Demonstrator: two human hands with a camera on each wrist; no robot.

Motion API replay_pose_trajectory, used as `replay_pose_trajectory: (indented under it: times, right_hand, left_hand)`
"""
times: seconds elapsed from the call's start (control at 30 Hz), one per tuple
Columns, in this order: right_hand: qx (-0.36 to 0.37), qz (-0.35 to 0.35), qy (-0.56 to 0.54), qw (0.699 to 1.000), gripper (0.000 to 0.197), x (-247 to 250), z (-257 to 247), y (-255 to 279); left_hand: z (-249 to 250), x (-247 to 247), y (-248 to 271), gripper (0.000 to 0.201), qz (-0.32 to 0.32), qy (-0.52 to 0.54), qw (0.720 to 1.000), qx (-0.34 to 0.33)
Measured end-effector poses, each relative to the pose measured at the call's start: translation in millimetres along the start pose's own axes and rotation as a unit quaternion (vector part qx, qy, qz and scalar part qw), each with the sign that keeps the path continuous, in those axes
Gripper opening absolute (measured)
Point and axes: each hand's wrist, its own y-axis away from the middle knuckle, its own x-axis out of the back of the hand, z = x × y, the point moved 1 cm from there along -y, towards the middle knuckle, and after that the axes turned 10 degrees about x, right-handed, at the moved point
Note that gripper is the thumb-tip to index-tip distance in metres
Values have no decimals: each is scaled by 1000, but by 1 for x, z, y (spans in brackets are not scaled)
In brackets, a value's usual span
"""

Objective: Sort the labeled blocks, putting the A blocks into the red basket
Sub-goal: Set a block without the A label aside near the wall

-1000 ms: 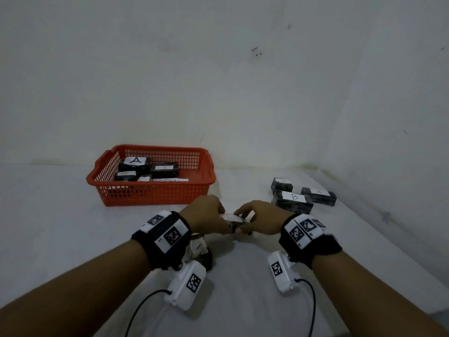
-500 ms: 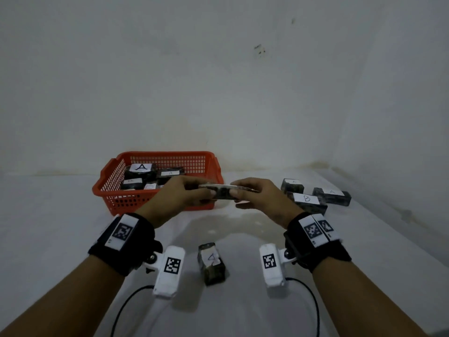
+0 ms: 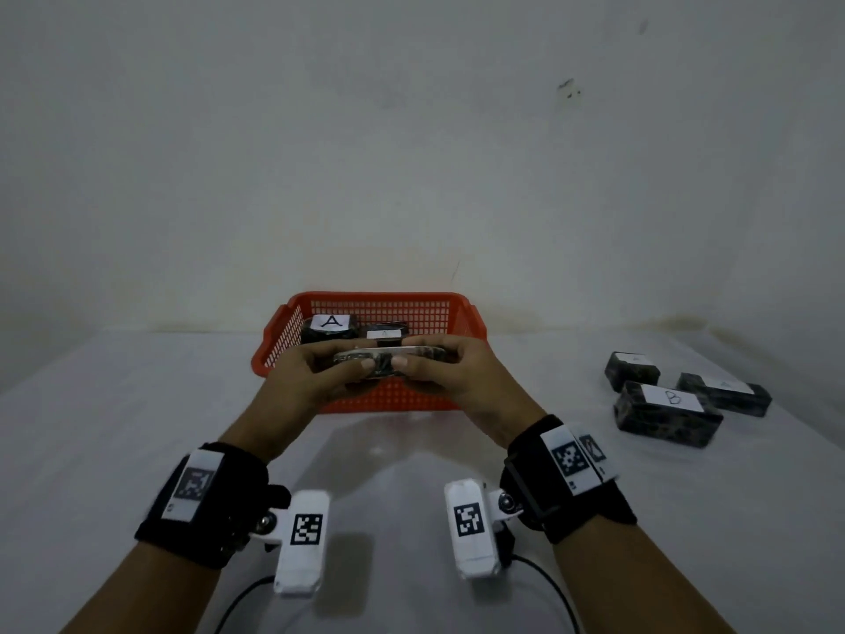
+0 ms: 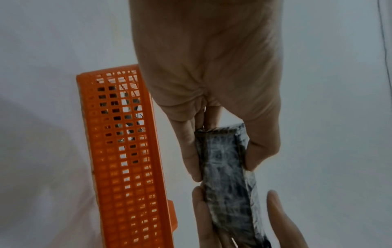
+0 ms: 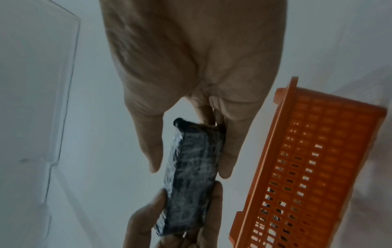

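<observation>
Both hands hold one dark wrapped block (image 3: 387, 357) level in the air, just in front of the red basket (image 3: 283, 340) at about rim height. My left hand (image 3: 352, 356) pinches its left end and my right hand (image 3: 414, 355) pinches its right end. Its pale top label is seen edge-on and cannot be read. The left wrist view has the block (image 4: 229, 184) between thumb and fingers beside the basket (image 4: 125, 159). From the right wrist the same block (image 5: 191, 176) and basket (image 5: 307, 167) appear. Several dark blocks lie in the basket, one marked A (image 3: 330, 323).
Three dark blocks sit on the white table at the right: one labeled B (image 3: 670, 411), and two behind it (image 3: 633, 370) (image 3: 724, 393) with faint labels. A white wall stands close behind the basket, and a side wall closes in on the right.
Both hands rose from the table with the block and carried it forward to the basket's front. The view shifted, and the small block seen on the table earlier no longer shows.
</observation>
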Motion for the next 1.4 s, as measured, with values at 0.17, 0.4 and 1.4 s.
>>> replay_pose_trajectory:
  times: [0.17,0.4,1.4]
  right_hand:
    - [3,-8,-8,1000,20,-12,6,-7]
    - [-14,-37,25,999,38,-19,15,-10]
    - [-2,-29,-40,999,51,-14,20,10]
  left_hand:
    - [-8,18,2,46,-25,49,998,25]
    - [-17,26,6,42,33,11,999,-4]
    - [-20,5,18,61,37,6,998,-51]
